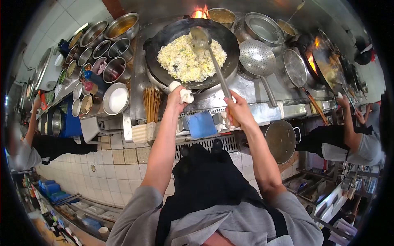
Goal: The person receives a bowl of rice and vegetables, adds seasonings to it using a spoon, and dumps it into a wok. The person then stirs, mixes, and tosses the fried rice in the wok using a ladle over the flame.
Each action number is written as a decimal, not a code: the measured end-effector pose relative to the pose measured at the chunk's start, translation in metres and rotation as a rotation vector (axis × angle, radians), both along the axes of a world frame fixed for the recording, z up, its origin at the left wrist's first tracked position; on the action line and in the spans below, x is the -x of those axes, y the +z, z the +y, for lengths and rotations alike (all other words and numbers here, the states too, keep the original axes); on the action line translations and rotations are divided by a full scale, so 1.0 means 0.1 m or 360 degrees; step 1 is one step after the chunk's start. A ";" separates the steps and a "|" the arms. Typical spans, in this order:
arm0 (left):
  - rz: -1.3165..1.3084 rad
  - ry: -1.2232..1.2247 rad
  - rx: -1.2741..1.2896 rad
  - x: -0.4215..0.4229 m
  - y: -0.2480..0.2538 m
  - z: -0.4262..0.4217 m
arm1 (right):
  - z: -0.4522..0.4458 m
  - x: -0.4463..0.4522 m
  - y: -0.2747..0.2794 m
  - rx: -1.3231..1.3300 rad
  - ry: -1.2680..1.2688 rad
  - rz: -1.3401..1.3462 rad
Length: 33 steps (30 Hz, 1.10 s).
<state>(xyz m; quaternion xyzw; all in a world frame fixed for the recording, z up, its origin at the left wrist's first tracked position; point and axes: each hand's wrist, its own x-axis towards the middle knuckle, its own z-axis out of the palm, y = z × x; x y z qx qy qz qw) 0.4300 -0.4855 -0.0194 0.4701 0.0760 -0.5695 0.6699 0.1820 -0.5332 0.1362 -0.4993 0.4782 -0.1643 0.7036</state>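
A large black wok point(227, 45) holds fried rice point(180, 55) with yellow egg and bits of green. My left hand point(176, 100) is closed round a bunched white cloth point(186, 96) at the wok's near edge; whether it also grips the wok's handle is hidden. Wrapped round the handle of a long metal ladle point(218, 71) is my right hand point(239, 110). The ladle's bowl rests over the rice toward the far side of the wok. Orange flame point(200, 12) shows behind the wok.
Right of the wok lie a perforated strainer point(257, 57) and a mesh skimmer point(294, 67). Metal bowls crowd the left, with a white-filled bowl point(116, 100) nearest. A bamboo brush point(151, 104) and blue cloth point(201, 124) sit in front. Co-workers stand on both sides; a pot point(281, 143) is right.
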 end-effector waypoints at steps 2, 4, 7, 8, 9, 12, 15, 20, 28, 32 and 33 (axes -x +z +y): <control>0.0083 0.0032 0.0005 -0.01 -0.01 -0.05 | -0.09 0.04 0.11 0.0135 -0.0070 0.0016; 0.0208 0.0018 0.0094 -0.04 -0.10 -0.05 | -0.01 0.13 -0.13 0.0200 -0.0058 0.0021; 0.0220 0.0014 0.0028 -0.03 -0.03 -0.10 | 0.44 0.43 -0.22 0.0066 0.0014 0.0016; 0.0203 0.0015 -0.0005 0.00 -0.02 -0.08 | 0.59 0.63 -0.19 -0.0011 0.0080 -0.0047; 0.0158 0.0107 0.0035 0.05 -0.12 -0.07 | 0.66 0.83 -0.05 0.0101 0.0218 0.0111; 0.0171 0.0201 -0.0075 0.61 0.83 0.41 | 0.67 1.39 0.66 0.0633 0.0654 0.0506; 0.0141 0.0237 0.0162 0.96 1.08 0.83 | 0.49 1.60 1.21 0.0812 0.1000 0.0808; -0.0076 -0.0037 0.0123 0.56 0.37 0.32 | -0.11 1.18 0.79 0.1065 0.1134 0.0872; 0.0173 0.0124 -0.0048 1.02 0.45 1.20 | 0.16 1.12 1.12 0.0980 0.1003 0.0806; 0.0204 0.0113 -0.0063 0.80 0.95 0.88 | 0.16 1.32 1.73 0.0410 0.0991 0.0676; 0.0181 0.0113 -0.0072 0.83 1.15 0.86 | 0.12 1.36 1.84 0.0184 0.0935 0.0696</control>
